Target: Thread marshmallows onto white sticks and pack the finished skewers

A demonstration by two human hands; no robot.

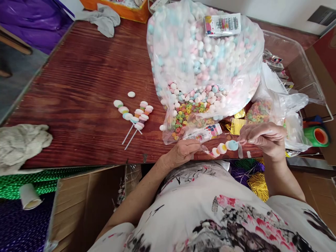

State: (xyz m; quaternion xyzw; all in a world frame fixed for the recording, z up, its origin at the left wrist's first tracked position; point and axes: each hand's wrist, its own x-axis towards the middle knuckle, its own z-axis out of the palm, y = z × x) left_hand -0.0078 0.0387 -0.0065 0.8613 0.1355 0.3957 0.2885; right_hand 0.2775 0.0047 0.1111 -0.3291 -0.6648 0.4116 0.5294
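Note:
My right hand [264, 139] pinches a thin white stick threaded with three pastel candy discs [223, 148], held just above the table's near edge. At the other end of that skewer, my left hand [183, 151] is closed with its fingertips on the stick's tip. Just beyond both hands lies a big clear bag of pastel candies [199, 56], its mouth spilling white, pink and blue discs over coloured ring candies [183, 117]. Three finished candy skewers [135, 117] lie together on the wooden table [78, 87] to the left, with one loose white disc [131, 94] above them.
A clear plastic tray [301, 66] with wrappers stands at the right, beside gold foil packets [236, 124] and a green tape roll [317, 135]. Grey cloths lie at the far top [103, 19] and at the left edge [22, 143]. Cardboard boxes [86, 203] and bead bundles sit below the table.

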